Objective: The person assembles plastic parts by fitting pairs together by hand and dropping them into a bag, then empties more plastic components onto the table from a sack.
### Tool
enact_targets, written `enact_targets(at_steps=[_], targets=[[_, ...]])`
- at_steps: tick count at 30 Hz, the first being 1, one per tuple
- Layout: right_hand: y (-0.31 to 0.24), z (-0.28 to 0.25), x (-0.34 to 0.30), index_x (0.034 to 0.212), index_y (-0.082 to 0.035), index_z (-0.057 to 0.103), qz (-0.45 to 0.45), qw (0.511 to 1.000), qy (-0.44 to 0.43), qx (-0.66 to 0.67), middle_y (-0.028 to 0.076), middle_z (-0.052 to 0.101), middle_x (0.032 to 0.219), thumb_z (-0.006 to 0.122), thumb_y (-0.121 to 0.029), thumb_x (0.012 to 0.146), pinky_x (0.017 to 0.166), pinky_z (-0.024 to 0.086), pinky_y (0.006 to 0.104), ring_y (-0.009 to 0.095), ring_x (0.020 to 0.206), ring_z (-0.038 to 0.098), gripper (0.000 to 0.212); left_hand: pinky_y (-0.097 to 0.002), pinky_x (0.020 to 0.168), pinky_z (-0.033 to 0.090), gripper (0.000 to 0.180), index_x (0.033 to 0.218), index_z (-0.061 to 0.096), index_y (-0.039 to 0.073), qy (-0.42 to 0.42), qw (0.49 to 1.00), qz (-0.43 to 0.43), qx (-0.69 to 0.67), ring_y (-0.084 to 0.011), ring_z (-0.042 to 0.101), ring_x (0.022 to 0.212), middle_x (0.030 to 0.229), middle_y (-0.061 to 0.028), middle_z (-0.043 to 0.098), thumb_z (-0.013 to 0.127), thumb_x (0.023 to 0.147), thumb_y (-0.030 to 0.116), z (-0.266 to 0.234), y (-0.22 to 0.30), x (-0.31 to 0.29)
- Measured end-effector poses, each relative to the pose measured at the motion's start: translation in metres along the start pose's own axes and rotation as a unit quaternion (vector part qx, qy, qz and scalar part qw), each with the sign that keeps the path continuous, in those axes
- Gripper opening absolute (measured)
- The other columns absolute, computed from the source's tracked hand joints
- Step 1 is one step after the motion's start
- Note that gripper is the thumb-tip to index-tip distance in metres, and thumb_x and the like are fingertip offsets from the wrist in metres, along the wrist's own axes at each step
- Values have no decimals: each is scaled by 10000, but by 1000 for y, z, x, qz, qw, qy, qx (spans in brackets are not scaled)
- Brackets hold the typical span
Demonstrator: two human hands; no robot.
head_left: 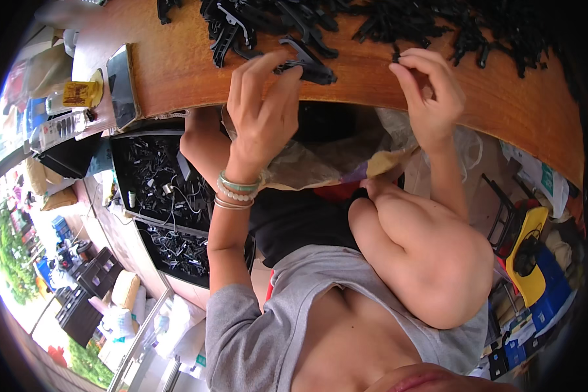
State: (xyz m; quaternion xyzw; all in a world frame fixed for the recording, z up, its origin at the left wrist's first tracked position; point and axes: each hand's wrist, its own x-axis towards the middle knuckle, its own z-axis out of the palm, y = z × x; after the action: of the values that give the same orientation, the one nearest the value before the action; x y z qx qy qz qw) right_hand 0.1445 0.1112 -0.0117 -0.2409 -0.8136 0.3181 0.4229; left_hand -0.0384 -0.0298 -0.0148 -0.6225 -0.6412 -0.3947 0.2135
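Observation:
At the table's near edge, my left hand (pixel 261 111) has its thumb and fingers closed on one end of a long black plastic part (pixel 315 68). This part is angular and lever-like, and its free end points right. Farther right, my right hand (pixel 431 95) is raised in a pinch, with a small black piece (pixel 396 55) at its fingertips. What that piece is, I cannot make out. Beyond my left hand lies a loose pile of similar black plastic parts (pixel 232 29). Smaller black parts (pixel 480 39) are heaped at the far right.
The wooden table (pixel 170 72) curves across the top. On its left lie a dark flat phone-like device (pixel 121 85) and a yellow tape roll (pixel 81 93). A clear plastic bag (pixel 313 163) hangs under the edge. Black trays (pixel 157 215) of parts stand lower left.

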Motion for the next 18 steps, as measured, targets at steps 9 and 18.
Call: enact_targets(at_steps=[9,18], targets=[[-38,-16,-5,963,19,676,87,953,-132,257,133,649,961,657,102,792,690,555,253,169,793,652,191,-208,599,498,206,1093,581,-71,-181,696,-462,-519,-79,597,678,840,-65,648,569,913,28,-15,42,26],[-35,-16,-16,956,13,684,79,960,-112,244,107,610,917,693,74,768,653,512,258,164,790,615,198,-323,571,497,352,1053,634,-21,-188,874,-277,-352,-309,621,652,817,-168,643,749,727,45,-14,54,20]])
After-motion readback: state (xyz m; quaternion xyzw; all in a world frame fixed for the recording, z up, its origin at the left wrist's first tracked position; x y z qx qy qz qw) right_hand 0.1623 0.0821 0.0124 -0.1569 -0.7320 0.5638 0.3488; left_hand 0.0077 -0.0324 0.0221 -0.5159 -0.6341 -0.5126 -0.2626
